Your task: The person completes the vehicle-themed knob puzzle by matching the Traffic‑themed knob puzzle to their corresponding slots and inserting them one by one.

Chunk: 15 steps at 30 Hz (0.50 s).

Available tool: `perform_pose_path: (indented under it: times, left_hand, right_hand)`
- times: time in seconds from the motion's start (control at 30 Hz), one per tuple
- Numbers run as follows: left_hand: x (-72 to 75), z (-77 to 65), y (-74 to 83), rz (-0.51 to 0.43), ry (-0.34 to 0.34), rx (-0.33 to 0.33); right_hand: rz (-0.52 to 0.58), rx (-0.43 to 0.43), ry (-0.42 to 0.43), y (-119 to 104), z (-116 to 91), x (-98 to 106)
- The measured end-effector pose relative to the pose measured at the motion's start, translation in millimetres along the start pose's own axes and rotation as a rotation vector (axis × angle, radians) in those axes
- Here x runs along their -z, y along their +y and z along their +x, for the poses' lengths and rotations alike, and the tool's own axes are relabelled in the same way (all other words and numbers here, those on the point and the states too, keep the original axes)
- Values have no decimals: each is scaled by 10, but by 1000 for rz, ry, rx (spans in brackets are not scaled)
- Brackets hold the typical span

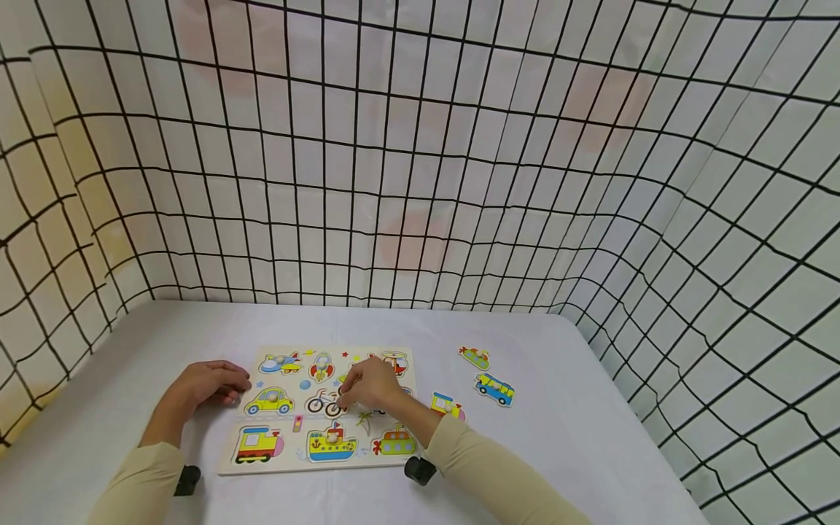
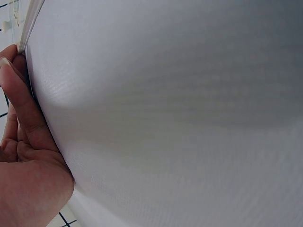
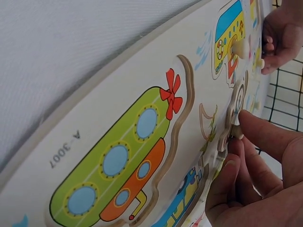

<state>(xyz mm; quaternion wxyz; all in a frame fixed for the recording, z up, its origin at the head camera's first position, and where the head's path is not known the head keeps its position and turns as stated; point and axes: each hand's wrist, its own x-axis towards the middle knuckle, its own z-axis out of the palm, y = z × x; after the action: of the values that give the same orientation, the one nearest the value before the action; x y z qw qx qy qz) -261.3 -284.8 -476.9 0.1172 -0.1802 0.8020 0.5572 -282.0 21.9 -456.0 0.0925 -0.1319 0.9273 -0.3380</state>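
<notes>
A wooden puzzle board [image 1: 226, 467] with vehicle pictures lies on the table. My right hand [image 1: 372, 384] is over its middle, thumb and fingers pinching the small knob [image 3: 237, 132] of the bicycle piece [image 1: 323, 401]. In the right wrist view that piece is mostly hidden by the fingers; I cannot tell if it sits fully in its recess. My left hand [image 1: 208, 383] rests at the board's left edge, fingers loosely bent, fingertips [image 2: 8, 71] by the rim. Knobs stand on the yellow car [image 1: 270, 400] and the boat [image 1: 331, 442]. The submarine recess [image 3: 116, 161] shows its printed picture.
Right of the board lie a loose submarine piece [image 1: 475, 357], a blue bus piece [image 1: 495, 390] and a train piece [image 1: 446, 405], partly behind the right forearm. A black grid net [image 1: 387, 197] and white cloth surround the table on the far side and flanks.
</notes>
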Motion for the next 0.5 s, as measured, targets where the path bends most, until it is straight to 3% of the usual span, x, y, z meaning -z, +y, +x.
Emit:
perform_pose_path:
  times: [0.5]
  left_hand:
    - [-7, -4, 0, -14, 10, 7]
  right_hand:
    - [-1, -5, -1, -46, 9, -27]
